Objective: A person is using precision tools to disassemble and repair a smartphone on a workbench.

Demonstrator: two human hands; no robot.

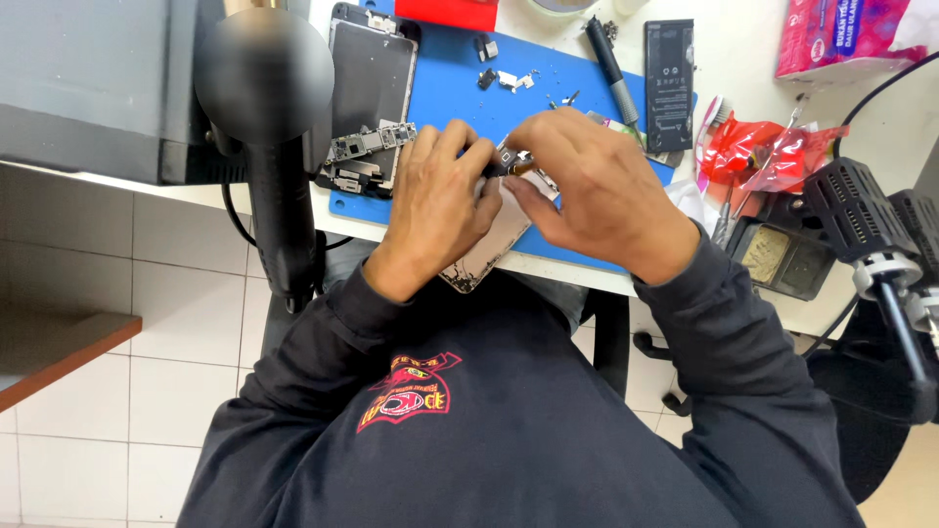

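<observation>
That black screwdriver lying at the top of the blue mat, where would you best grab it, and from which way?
Probably by the dark ribbed handle of the screwdriver, near its middle, coming down from above. It lies flat and slanted on the blue mat, so the fingers would close across its narrow width. The black battery sits close on one side, so a grip from above seems to leave the most room.
</observation>
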